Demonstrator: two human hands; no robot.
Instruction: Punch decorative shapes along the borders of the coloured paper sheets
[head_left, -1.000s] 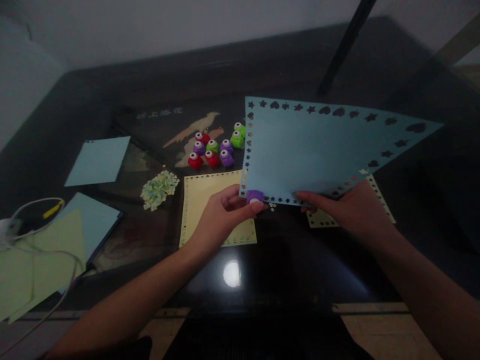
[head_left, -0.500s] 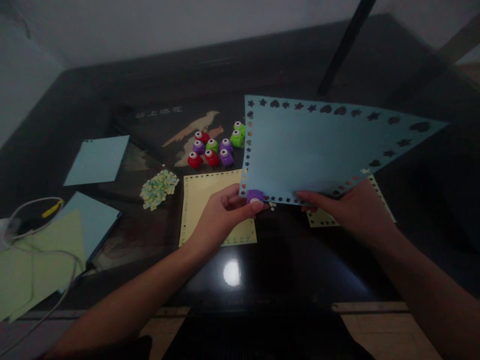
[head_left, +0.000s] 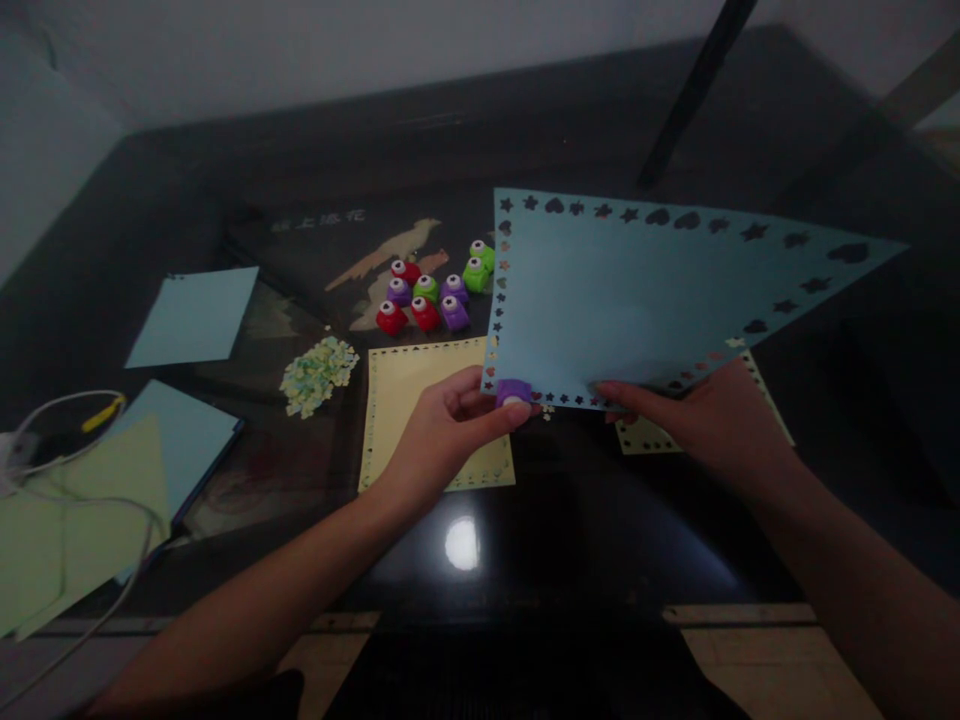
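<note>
My left hand is closed around a purple craft punch, its thumb pressed on the punch's white button. The punch sits over the near left edge of a blue sheet of paper. That sheet is held up at a tilt, its edges lined with punched hearts, stars and other small shapes. My right hand grips the sheet's near edge, thumb on top and fingers mostly hidden underneath. Beneath my left hand lies a yellow sheet with punched borders. Another punched yellow sheet shows partly below my right hand.
Several red, purple and green punches stand beyond the yellow sheet. Left of them lies a heap of paper cutouts. Farther left are a blue sheet, stacked yellow paper and a white cable on the dark glossy table.
The blue sheet, with both hands on it, appears shifted very slightly to the right. Both grips look the same, and the things on the table stay in place.
</note>
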